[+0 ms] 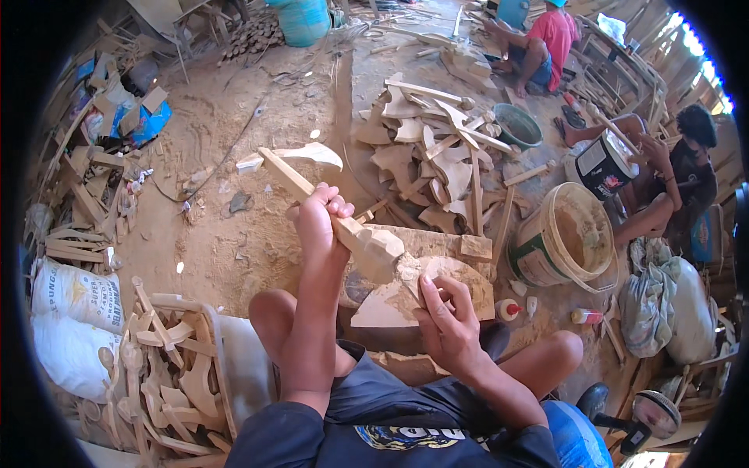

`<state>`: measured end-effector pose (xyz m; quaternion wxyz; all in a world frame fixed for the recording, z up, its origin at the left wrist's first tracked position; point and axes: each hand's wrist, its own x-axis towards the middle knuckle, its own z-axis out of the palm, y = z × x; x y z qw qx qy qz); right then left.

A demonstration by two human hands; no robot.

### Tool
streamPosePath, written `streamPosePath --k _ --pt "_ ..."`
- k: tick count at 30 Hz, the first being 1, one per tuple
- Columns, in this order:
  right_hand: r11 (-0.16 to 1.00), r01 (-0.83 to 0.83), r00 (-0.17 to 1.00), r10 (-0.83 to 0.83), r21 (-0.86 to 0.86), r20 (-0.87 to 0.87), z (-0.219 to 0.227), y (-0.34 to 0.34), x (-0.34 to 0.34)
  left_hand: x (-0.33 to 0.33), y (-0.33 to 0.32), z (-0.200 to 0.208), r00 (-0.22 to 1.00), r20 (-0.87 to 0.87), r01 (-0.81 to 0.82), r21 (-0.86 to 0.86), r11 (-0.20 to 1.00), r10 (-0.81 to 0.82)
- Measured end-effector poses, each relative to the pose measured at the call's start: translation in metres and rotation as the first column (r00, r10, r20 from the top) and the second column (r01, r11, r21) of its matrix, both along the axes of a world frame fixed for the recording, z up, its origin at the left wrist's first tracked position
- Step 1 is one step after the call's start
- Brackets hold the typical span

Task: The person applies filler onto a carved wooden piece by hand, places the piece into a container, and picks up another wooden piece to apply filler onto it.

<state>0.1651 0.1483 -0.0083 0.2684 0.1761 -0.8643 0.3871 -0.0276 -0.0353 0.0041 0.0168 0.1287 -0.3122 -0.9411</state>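
My left hand (317,221) is closed round a wooden handle (355,235), which slants from upper left down to a thick faceted end. At that end lies a pale, flat, fan-shaped wooden piece (388,306), with crumbly sawdust-like material (407,271) where the two meet. My right hand (451,321) has thumb and fingers pinched together against this spot; whatever they hold is too small to make out. A curved, blade-shaped wooden piece (312,154) shows behind the handle's upper end; I cannot tell if it is joined on.
A heap of cut wooden pieces (425,152) lies ahead. Right of it stand a dusty bucket (537,248) and a green basin (518,125). A small red-capped bottle (509,310) is near my knee. Two people sit at right; a crate of wooden parts (214,312) stands left.
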Motion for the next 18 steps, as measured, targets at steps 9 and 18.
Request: streamPosePath --k 9,18 --pt "0.997 0.055 0.998 -0.053 0.050 -0.031 -0.010 -0.011 0.004 0.001 0.014 0.002 0.995 0.058 -0.075 -0.049 0.996 0.078" --pt "0.998 0.003 0.996 -0.008 0.061 0.094 -0.004 -0.018 0.018 -0.008 -0.002 -0.016 0.985 -0.043 -0.172 -0.114 0.978 0.169"
